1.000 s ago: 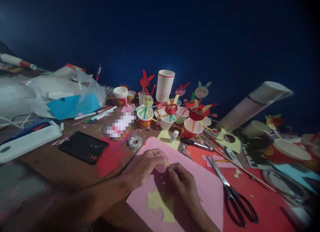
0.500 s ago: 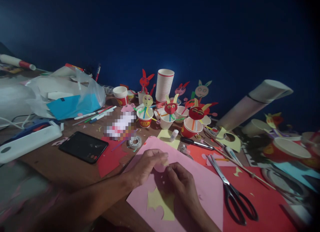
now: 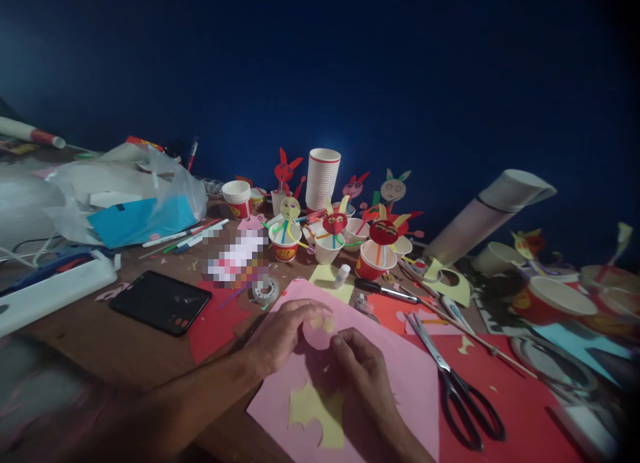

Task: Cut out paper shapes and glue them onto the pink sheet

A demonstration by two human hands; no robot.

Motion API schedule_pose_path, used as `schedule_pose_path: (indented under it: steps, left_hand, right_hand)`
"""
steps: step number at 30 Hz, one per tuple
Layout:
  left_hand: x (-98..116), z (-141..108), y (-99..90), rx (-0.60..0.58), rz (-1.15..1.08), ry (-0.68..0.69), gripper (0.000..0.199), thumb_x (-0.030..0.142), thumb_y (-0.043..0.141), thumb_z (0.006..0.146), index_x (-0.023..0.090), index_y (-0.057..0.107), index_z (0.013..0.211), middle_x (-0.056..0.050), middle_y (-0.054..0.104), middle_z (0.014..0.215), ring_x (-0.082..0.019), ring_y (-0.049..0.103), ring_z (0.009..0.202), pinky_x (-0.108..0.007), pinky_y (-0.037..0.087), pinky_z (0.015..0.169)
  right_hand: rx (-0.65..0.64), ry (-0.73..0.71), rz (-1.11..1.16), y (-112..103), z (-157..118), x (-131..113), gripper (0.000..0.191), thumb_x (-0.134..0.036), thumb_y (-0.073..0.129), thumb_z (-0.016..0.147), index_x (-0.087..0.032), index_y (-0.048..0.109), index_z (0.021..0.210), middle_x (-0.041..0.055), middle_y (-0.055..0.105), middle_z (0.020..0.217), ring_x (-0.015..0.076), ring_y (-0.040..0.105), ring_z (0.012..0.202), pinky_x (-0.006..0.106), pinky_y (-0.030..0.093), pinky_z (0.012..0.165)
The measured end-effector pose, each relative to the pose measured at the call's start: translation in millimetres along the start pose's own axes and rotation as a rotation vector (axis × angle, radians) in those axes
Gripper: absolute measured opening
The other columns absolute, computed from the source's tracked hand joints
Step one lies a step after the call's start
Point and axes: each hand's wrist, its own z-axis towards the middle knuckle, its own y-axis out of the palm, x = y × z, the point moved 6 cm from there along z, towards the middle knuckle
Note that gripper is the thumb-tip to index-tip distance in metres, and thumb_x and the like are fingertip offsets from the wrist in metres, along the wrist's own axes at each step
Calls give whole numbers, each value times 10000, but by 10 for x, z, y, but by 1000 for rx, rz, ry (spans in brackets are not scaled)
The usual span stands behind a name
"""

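Between my hands is a round pink paper cutout (image 3: 317, 336) with two small yellow pieces on its face. My left hand (image 3: 287, 336) grips its upper left edge, fingers curled over the top. At the lower right edge, the thumb and forefinger of my right hand (image 3: 363, 363) pinch it. Under both hands lies a large pink paper sheet (image 3: 410, 383). A yellow paper scrap (image 3: 317, 413) with curved cuts rests on that sheet, below the cutout. Black-handled scissors (image 3: 450, 376) lie to the right of my right hand.
Paper cups with animal-faced paper figures, such as a red one (image 3: 377, 260), stand behind beside a cup stack (image 3: 323, 183). A glue stick (image 3: 342, 276), marker (image 3: 387, 291) and tape roll (image 3: 265, 290) lie nearer. A phone (image 3: 160, 302) and plastic bag (image 3: 175, 183) are left.
The pink cutout has turned to face me more, so both yellow pieces on it show clearly. My hands keep hold of it. The view has shifted slightly.
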Motion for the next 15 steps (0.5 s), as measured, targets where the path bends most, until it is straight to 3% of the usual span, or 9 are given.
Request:
schedule_pose_path:
  steps: [4,15]
  left_hand:
    - [-28,-32,52,-28,44,-107,190,280,639,679,128,637,792,1,582,642,-83,468,548,-197,314,514]
    - [-42,-17,46,-70,56,-56,68,197,606,689,130,613,693,11,578,624,-61,464,541,-184,318,522]
  right_hand:
    - [7,-38,-96,36,-31,-56,294,-435,686,703,-160,589,664,-19,570,529,103,501,469,202,379,444]
    - [-82,-36,-230,43,-39,-72,269,-419,622,770,-158,594,710,5,597,583,127,529,520,220,414,488]
